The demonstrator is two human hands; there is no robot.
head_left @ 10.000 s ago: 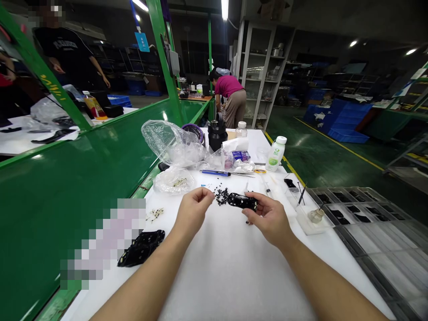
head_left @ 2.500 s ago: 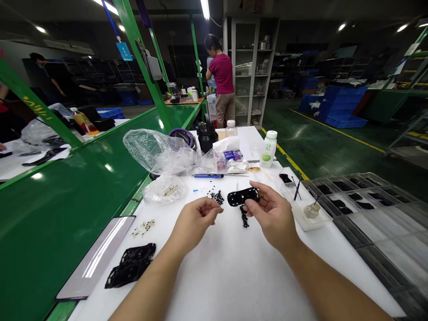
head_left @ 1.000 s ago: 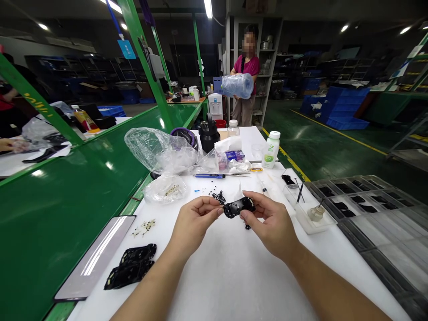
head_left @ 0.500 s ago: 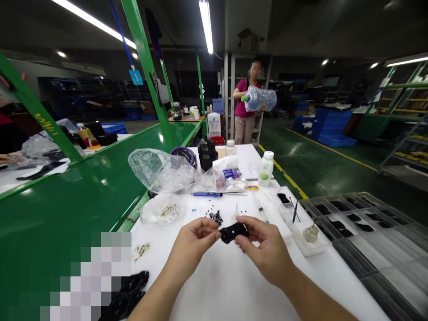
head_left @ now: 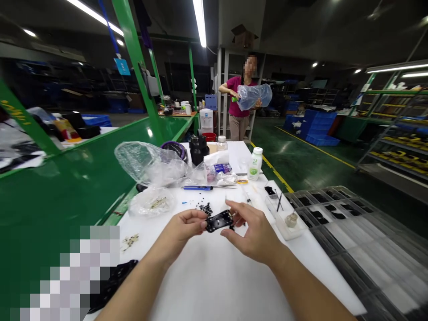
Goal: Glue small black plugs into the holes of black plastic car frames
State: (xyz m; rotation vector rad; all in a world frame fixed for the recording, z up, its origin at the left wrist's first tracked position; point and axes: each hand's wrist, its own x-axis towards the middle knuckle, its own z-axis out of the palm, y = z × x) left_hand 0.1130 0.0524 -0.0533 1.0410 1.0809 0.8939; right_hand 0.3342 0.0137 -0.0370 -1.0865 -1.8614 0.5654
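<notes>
My left hand (head_left: 185, 227) is closed, its thumb and fingers pinching the left end of a small black plastic housing (head_left: 219, 221). The housing is held over the white table, its hollow side with small light spots turned up. At its right end is my right hand (head_left: 250, 225), thumb and index finger spread apart around that end. Whether a curled finger touches the housing I cannot tell. Just behind the housing lies a pile of tiny black parts (head_left: 205, 207). More small dark bits show under the right hand.
A blue utility knife (head_left: 198, 188), clear plastic bags (head_left: 152, 165) and a white bottle (head_left: 255, 164) stand or lie farther back. To the right are a clear tray (head_left: 290, 232) with a small jar and a large compartment tray (head_left: 354, 243). A person (head_left: 241, 100) holds a big water bottle beyond.
The view has turned slightly right. The black housing has tipped so its hollow side shows. My right thumb and index finger have spread off its right end.
</notes>
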